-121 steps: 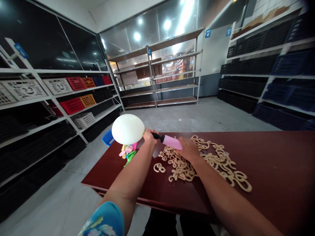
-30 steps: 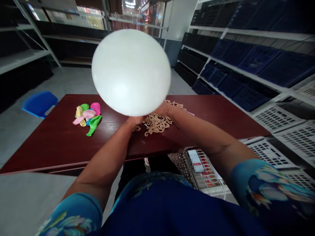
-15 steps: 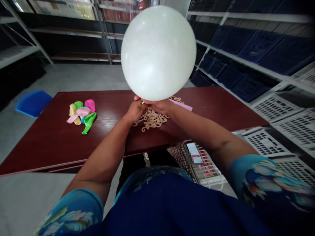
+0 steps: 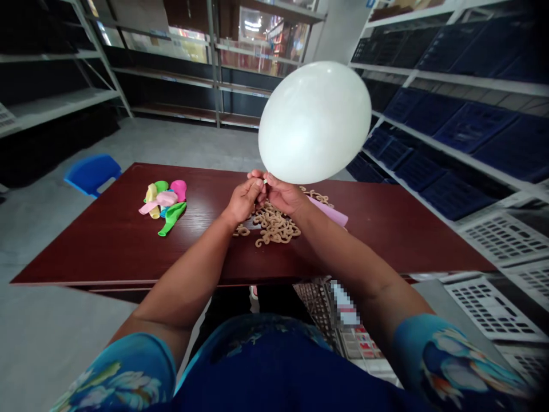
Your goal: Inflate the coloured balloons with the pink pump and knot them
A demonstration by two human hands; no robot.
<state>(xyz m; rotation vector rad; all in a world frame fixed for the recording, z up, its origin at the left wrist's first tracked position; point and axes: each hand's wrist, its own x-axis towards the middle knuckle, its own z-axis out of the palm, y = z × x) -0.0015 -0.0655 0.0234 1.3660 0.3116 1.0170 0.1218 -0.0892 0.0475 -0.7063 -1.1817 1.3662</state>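
A large inflated white balloon (image 4: pixel 315 123) rises above the table, its neck end down at my two hands. The fingers of my left hand (image 4: pixel 247 197) are pinched on the pale tip of the neck. My right hand (image 4: pixel 285 193) is closed round the neck just under the balloon, touching my left fingers. Below both hands lies a pile of tan curly pieces (image 4: pixel 277 226). A pink-purple strip (image 4: pixel 328 212) lies to the right, partly behind my right wrist.
Uninflated coloured balloons (image 4: pixel 167 200) lie on the left of the dark red table (image 4: pixel 206 194). A blue chair (image 4: pixel 92 173) stands beyond its left end. White crates (image 4: pixel 493 303) and shelves with dark blue bins (image 4: pixel 476 129) line the right side.
The view has shifted, so the table sits lower and further right. The balloon has tilted to the right above my hands, and the pale neck tip shows between my fingers.
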